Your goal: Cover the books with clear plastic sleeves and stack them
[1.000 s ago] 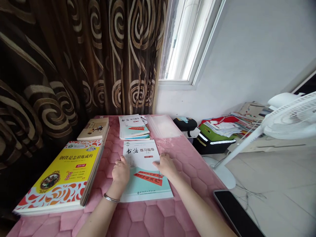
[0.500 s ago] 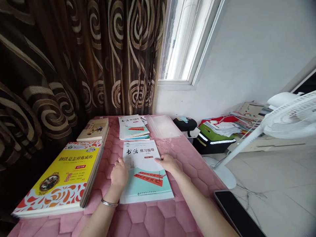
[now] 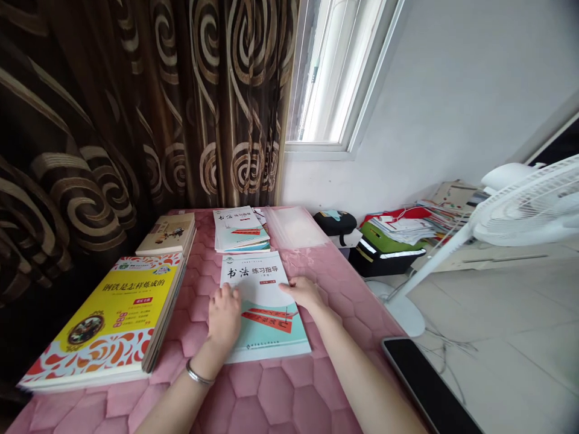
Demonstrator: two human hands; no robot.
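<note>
My left hand [image 3: 223, 317] and right hand [image 3: 304, 293] rest flat on a calligraphy workbook [image 3: 253, 282], fingers [image 3: 289, 287] open and gripping nothing, as it lies on the pink-quilted table [image 3: 246, 401]; it looks light and floppy, best taken by its long edges.

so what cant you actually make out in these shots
In the head view:
Parts of the calligraphy workbook cover, hidden by the left hand and right hand.
Its small print, too small to read.
The fan head, cut off by the right edge.
The black tablet or phone, cut off by the bottom edge.
Writing on the papers by the wall, too small.
</note>
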